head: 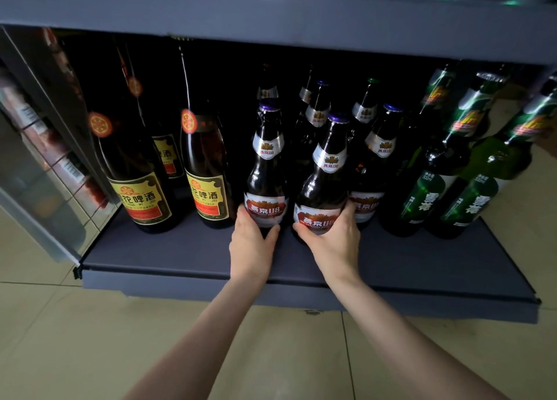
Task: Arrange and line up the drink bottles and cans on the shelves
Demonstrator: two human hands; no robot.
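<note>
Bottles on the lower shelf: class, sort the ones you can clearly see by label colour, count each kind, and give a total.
Yellow-label bottles: 3
Red-and-white-label brown bottles: 7, with the left hand holding one and the right hand holding another
Green bottles: 3
Total: 13. The dark back rows may hide more.

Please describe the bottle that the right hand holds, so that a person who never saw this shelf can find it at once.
Look at the bottom shelf, between the yellow-label bottles on the left and the green bottles on the right. In that middle group of dark bottles with red-and-white labels, it is the front bottle in the right hand. It stands nearer the shelf edge than its neighbours.
</note>
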